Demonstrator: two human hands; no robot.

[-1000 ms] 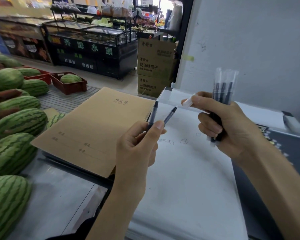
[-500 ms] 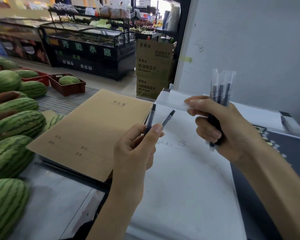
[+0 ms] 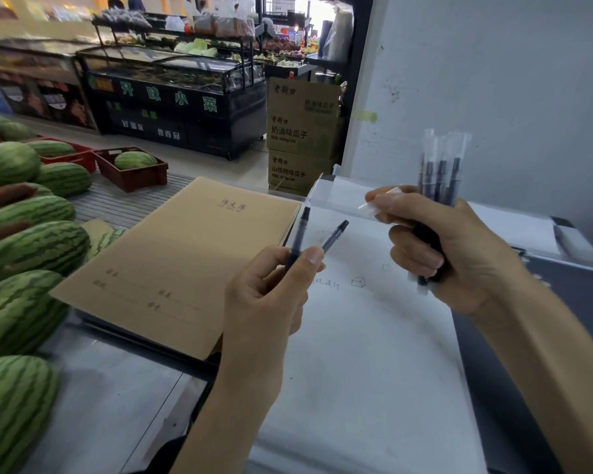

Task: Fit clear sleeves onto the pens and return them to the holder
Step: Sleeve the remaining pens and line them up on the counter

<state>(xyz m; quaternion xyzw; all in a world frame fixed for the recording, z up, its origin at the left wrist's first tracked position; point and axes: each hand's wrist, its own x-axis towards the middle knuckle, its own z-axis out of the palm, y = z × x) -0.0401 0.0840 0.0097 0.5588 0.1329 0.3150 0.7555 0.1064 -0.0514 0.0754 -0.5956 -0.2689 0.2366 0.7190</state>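
Note:
My left hand [image 3: 271,295] grips two bare dark pens [image 3: 317,232] that fan upward above the white paper [image 3: 363,364]. My right hand [image 3: 442,248] grips a bundle of several dark pens in clear sleeves [image 3: 440,165], held upright. Between that hand's thumb and forefinger sits a loose clear sleeve [image 3: 379,201], pointing left toward the bare pens with a gap between them. No pen holder is in view.
A brown paper notebook [image 3: 172,268] lies left of the white paper. Watermelons [image 3: 31,248] are piled along the left edge. A red crate [image 3: 131,172] and stacked cardboard boxes [image 3: 302,138] stand behind. A grey wall [image 3: 493,80] rises at right.
Both hands have stayed nearly still. The loose sleeve in my right hand's fingertips has shifted slightly.

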